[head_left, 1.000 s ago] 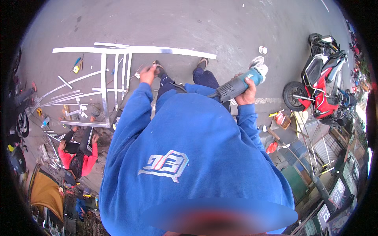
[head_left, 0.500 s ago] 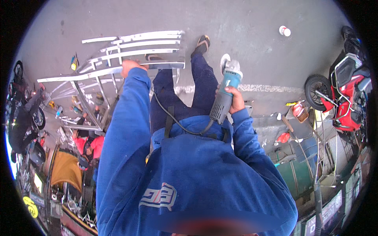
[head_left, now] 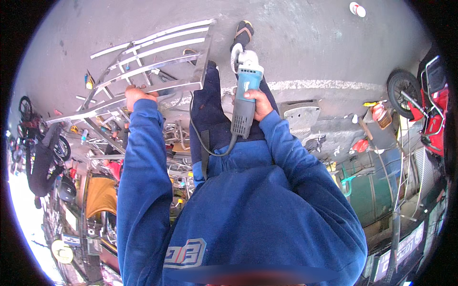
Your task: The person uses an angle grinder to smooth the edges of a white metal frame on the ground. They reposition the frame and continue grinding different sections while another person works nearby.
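My left hand (head_left: pixel 140 97) is closed around the nearest bar of a silvery metal frame (head_left: pixel 157 46), built of several long bars joined by short crosspieces. On the other side my right hand (head_left: pixel 260 103) grips the body of a teal and dark grey angle grinder (head_left: pixel 248 90). The grinder's head and pale round disc point away from me, a short way right of the frame and apart from it. A dark cord (head_left: pixel 208 143) runs from the grinder's rear end and loops left across my lap. Fingers under the grinder are mostly hidden.
A red motorcycle (head_left: pixel 435 121) stands at the right. A white and red cup (head_left: pixel 357 9) sits on the grey floor (head_left: pixel 305 43) at the far right. A grey mat-like panel (head_left: pixel 301 116) lies right of my legs. Tools and metal pieces clutter the left, near another motorcycle (head_left: pixel 62 148).
The frame has tilted, its right end now angled, and my left hand has shifted slightly left with it. The grinder has moved left, nearer the frame, and turned more upright in view.
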Demonstrator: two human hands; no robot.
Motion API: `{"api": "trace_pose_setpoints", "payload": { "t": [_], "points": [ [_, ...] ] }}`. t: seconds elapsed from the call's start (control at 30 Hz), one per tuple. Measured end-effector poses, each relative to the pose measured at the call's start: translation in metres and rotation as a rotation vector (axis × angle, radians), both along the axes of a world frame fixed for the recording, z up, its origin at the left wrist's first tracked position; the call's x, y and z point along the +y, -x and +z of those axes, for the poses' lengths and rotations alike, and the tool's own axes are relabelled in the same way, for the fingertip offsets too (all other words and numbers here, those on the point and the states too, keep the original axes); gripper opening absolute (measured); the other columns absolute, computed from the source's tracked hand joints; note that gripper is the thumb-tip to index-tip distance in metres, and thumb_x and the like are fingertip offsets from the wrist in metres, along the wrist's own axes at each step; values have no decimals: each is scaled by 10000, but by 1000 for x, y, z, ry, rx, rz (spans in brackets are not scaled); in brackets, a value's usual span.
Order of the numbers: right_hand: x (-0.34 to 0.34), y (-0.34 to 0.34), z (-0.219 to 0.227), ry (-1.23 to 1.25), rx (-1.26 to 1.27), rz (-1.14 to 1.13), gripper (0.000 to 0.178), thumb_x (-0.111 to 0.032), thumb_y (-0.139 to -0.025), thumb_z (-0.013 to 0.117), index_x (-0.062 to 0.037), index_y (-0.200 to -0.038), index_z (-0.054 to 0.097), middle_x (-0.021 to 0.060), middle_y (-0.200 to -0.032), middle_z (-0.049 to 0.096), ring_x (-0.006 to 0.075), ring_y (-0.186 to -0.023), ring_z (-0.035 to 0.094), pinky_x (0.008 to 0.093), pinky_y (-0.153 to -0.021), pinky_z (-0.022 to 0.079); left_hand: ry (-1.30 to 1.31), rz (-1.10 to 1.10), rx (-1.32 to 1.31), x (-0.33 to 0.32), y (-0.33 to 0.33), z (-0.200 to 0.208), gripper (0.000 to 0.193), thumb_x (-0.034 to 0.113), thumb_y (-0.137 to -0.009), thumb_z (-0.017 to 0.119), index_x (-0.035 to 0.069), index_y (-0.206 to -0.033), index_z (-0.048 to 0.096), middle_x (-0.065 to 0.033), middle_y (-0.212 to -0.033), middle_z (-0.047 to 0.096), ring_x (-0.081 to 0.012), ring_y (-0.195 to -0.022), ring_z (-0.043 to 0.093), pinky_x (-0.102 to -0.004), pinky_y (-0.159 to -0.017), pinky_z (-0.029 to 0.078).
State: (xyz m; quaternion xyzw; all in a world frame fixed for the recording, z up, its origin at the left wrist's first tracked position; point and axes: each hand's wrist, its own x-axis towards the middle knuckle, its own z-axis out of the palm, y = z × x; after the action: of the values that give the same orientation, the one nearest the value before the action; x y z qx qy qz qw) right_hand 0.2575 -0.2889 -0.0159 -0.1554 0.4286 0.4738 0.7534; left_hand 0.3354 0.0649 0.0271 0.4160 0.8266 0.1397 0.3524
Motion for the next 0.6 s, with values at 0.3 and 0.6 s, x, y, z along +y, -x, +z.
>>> {"api": "trace_pose_setpoints", "payload": {
  "t": [0.3, 0.6],
  "points": [
    [-3, 14, -31, 103, 123, -197, 460, -222, -718, 676, -11, -1110, 558, 151, -946, 639, 279, -838, 644, 410, -805, 536, 122, -89, -527, -23, 19, 4, 329, 407, -877, 555, 82, -917, 515, -62, -775, 566, -255, -667, 559, -441, -718, 468],
    [-5, 70, -95, 374, -114, -63, 463, -226, -726, 675, -30, -1126, 547, 129, -965, 629, 279, -876, 634, 429, -821, 533, 408, 242, -1100, -29, 17, 10, 296, 223, -787, 633, 154, -602, 413, 45, -524, 393, -127, -493, 399, -311, -539, 364]
  ]
}}
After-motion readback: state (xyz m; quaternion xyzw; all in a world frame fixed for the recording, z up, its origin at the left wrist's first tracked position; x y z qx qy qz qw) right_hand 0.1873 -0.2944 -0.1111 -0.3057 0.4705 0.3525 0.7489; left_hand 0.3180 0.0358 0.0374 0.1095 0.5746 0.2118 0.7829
